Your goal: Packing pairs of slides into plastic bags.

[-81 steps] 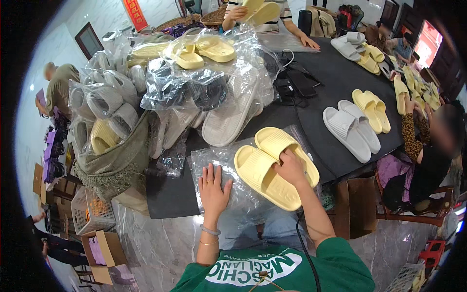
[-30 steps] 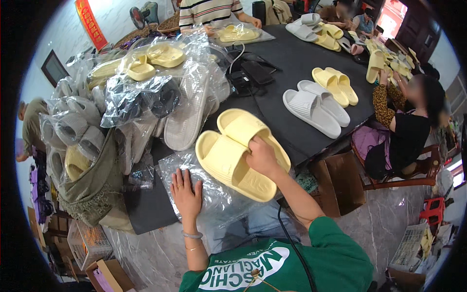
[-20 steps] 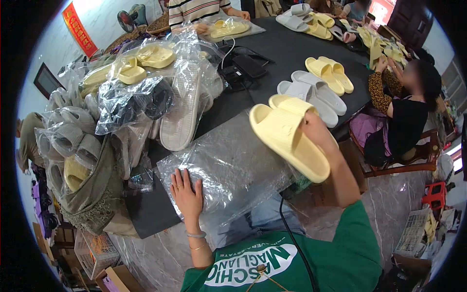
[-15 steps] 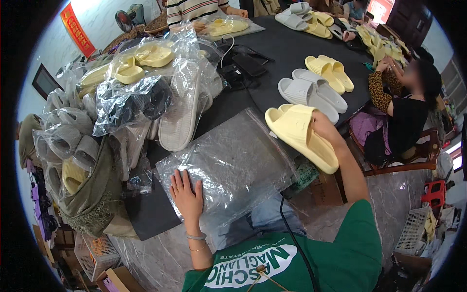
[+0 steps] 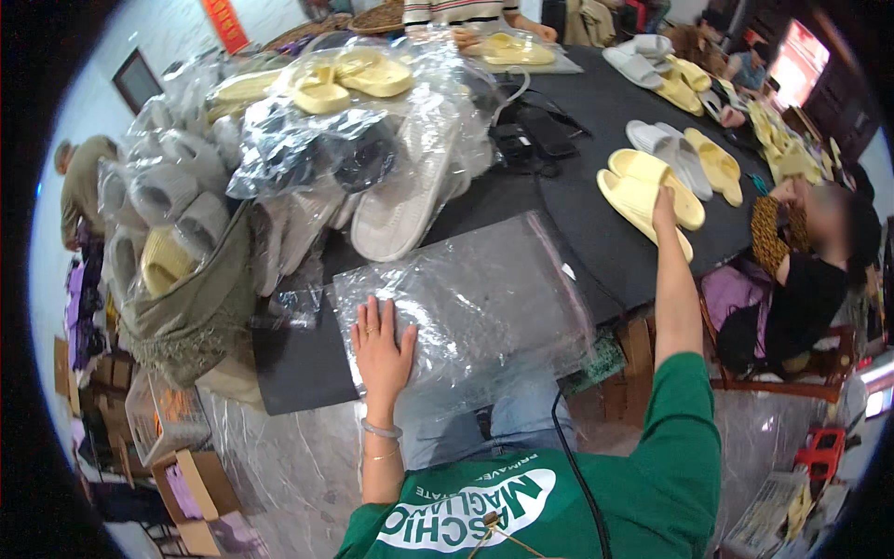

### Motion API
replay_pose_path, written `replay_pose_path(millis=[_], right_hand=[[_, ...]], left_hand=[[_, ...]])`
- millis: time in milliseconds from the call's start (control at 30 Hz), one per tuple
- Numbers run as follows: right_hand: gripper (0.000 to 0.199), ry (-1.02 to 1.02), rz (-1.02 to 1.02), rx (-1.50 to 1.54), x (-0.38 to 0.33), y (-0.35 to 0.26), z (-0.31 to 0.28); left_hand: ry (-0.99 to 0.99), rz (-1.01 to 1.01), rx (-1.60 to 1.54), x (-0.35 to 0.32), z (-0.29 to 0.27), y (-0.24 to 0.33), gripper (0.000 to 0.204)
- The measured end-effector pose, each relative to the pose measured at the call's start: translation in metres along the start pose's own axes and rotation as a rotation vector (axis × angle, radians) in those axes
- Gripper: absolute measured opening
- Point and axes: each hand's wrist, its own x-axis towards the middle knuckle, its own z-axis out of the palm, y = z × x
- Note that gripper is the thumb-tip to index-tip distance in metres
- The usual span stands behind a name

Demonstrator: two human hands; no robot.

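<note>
My left hand (image 5: 380, 349) rests flat, fingers spread, on a clear plastic bag (image 5: 484, 289) lying at the table's front edge. With my arm stretched out to the right, my right hand (image 5: 664, 216) grips a pair of pale yellow slippers (image 5: 626, 197) at or just above the dark tabletop; its fingertips are hidden by the slippers. Just beyond them lie a pair of grey slippers (image 5: 684, 160) and more yellow slippers (image 5: 715, 168).
Bagged slippers (image 5: 400, 200) pile up on the left, beside an olive cloth (image 5: 191, 321). Dark devices with a cable (image 5: 549, 130) lie behind the bag. A person (image 5: 801, 270) sits at the right; another in a striped top (image 5: 461, 13) stands across the table (image 5: 582, 196).
My right hand has carried the yellow slippers away from me, toward the other pairs on the table. My left hand stays flat on the bag. The whole view has shifted.
</note>
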Motion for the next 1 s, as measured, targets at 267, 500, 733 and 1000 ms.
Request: replay_pose_path(millis=[267, 500, 733, 1000], right_hand=[[0.04, -0.289, -0.016, 0.41, -0.025, -0.044, -0.038], [0.041, 0.059, -0.245, 0.673, -0.145, -0.224, -0.094], [0.021, -0.099, -0.792, 0.575, -0.221, -0.32, -0.093], [0.016, -0.277, -0.612, 0.558, -0.206, -0.278, 0.009]], left_hand=[[0.047, -0.036, 0.011, -0.008, -0.012, -0.012, 0.057], [0.072, -0.049, 0.057, -0.017, -0.013, -0.019, 0.059], [0.051, -0.013, 0.061, -0.012, -0.008, -0.013, 0.059], [0.06, -0.006, 0.045, -0.008, -0.008, -0.012, 0.057]])
